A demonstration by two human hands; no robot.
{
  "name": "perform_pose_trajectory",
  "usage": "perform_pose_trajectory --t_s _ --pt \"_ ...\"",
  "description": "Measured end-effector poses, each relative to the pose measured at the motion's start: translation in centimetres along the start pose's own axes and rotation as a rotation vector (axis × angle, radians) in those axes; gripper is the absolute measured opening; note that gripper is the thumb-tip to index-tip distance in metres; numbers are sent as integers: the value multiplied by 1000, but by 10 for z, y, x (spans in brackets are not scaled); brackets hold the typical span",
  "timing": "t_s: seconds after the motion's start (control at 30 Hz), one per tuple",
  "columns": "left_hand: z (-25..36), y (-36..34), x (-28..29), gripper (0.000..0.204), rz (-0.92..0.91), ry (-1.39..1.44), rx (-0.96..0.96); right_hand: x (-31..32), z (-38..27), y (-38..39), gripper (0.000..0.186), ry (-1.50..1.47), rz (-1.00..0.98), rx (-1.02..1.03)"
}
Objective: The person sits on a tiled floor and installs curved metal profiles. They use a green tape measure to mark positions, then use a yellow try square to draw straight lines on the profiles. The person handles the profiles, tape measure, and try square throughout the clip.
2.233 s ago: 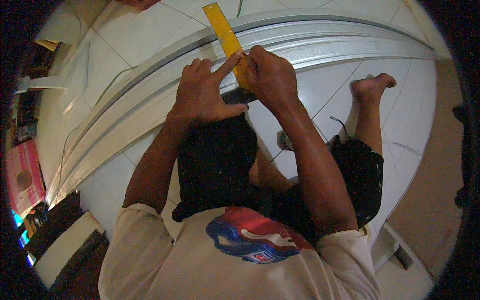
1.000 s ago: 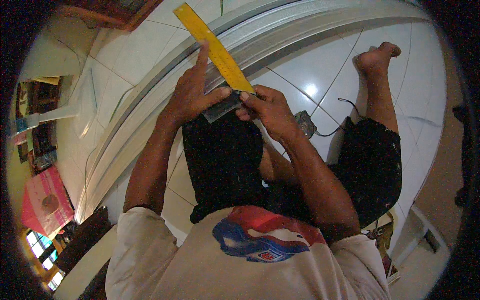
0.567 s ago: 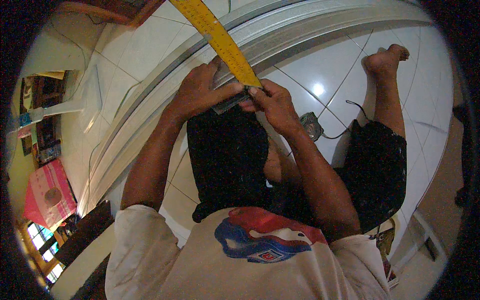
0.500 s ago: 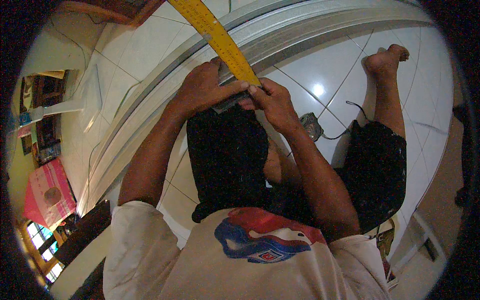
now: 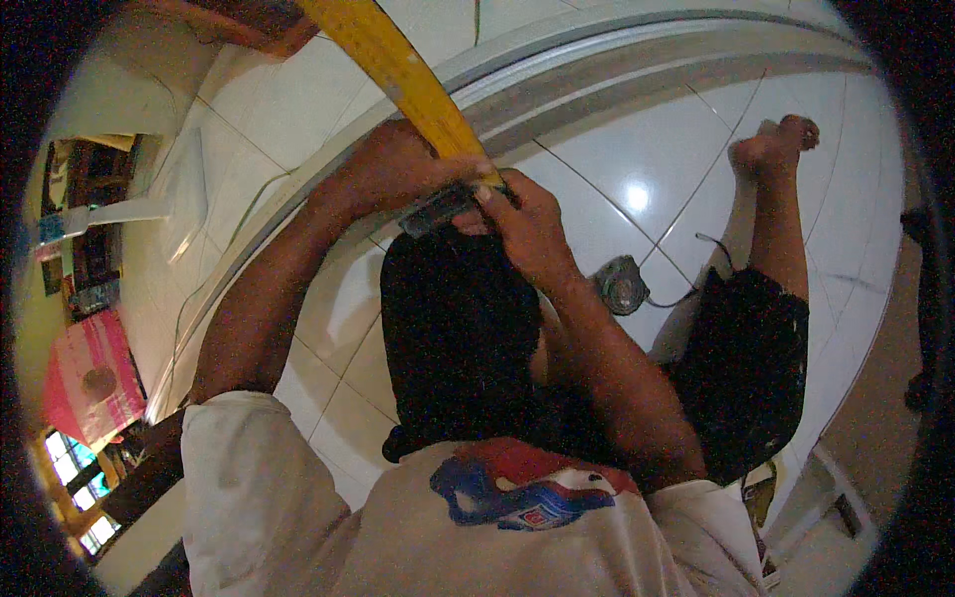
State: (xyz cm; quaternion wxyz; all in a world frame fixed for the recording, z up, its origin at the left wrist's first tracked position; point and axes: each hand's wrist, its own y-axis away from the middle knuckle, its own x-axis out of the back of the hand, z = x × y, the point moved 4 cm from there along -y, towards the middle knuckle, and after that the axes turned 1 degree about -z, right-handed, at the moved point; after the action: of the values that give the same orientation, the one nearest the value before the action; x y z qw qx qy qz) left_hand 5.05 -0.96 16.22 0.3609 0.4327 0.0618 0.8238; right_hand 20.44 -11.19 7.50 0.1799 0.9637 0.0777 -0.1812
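A yellow try square, its long flat blade printed with markings, slants up and away to the far left. At its near end a grey metal piece, which looks like its stock, lies crosswise just beyond my bent knee. My left hand is closed around the blade's near end from the left, thumb across it and other fingers mostly hidden. From the right, my right hand grips the same end, thumb pressed near the left thumb. Long silvery metal profiles lie on the floor just behind both hands.
A grey tape measure with a wrist cord lies on the white tiled floor right of my knee. My bare foot is stretched out at the far right. A pink patterned box-like object stands at the left, a brown wooden piece at the far left.
Both hands have shifted slightly left and nearer with the try square, which has tilted a little. More of the grey metal piece now shows above my knee. The tape measure stays on the floor.
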Motion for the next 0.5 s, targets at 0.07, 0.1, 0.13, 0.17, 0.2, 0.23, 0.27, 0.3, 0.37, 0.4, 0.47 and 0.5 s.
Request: perform_pose_trajectory --t_s 0.07,0.1,0.13,0.17,0.2,0.23,0.27,0.3,0.37,0.4,0.47,0.5 --pt "9 11 2 59 90 51 -63 -1 0 -1 29 22 29 10" --pt "13 15 2 57 175 93 -94 -1 1 -2 29 -5 8 17" --pt "13 17 0 56 213 124 -57 1 2 -3 29 -32 -2 17" --pt "15 15 0 56 195 48 -100 3 7 -4 29 -62 8 -55" --pt "13 11 -3 57 121 -36 -73 3 4 -3 29 -3 -36 35" --pt "10 8 -5 57 71 -131 -35 4 5 -5 30 51 -56 58" --pt "9 7 -8 58 43 -133 -43 6 6 -3 30 98 -26 66" --pt "6 5 -9 61 48 -145 -40 4 8 -3 30 37 -55 65" --pt "-1 5 -20 65 31 -104 1 6 20 4 31 -78 25 -133" --pt "-6 7 -24 65 40 -94 33 5 18 8 32 -82 14 -52" --pt "-11 8 -28 65 63 -39 23 3 17 10 32 -76 5 -24" --pt "-12 8 -30 65 74 10 -16 4 17 11 32 -72 23 -52"
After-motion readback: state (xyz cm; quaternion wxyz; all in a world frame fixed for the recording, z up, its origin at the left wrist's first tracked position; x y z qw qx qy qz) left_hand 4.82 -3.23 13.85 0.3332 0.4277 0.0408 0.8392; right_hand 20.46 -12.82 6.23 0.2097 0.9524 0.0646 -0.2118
